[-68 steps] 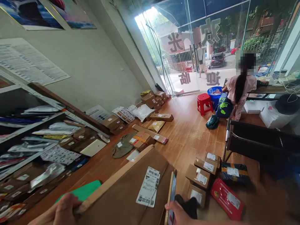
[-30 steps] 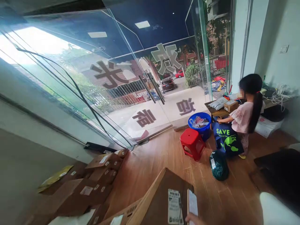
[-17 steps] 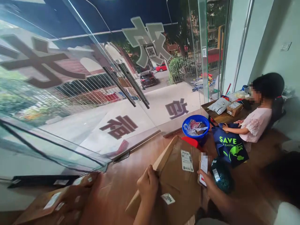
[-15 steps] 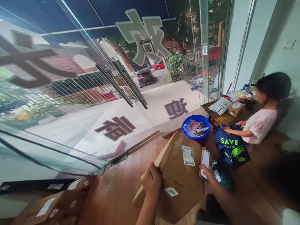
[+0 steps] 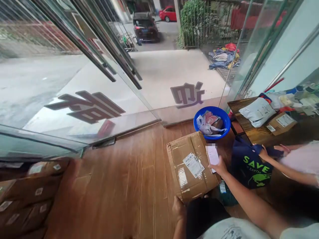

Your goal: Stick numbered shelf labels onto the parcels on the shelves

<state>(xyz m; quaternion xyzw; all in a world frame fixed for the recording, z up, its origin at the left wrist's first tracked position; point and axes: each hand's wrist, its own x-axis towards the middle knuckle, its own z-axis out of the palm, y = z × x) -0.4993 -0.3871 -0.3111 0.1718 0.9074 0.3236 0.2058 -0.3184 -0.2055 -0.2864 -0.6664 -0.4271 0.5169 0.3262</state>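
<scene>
A taped brown cardboard box with white shipping labels is tilted in front of me, close to my dark-clothed leg. My left hand grips its near lower corner; the fingers are partly hidden there. In my right hand is a smartphone with a pale lit screen, held over the box's right edge. Beneath my right forearm sits a dark green wrapped parcel with a white label, partly covered.
A blue basin of plastic scraps stands beyond the box. To the right, another person's hands hold a navy bag beside a wooden table bearing parcels. Stacked cartons lie left; glass doors stand ahead.
The box has turned, showing a different labelled face. My left hand has moved from its upper left edge to the near lower corner. The phone stays in my right hand; my view has tipped down.
</scene>
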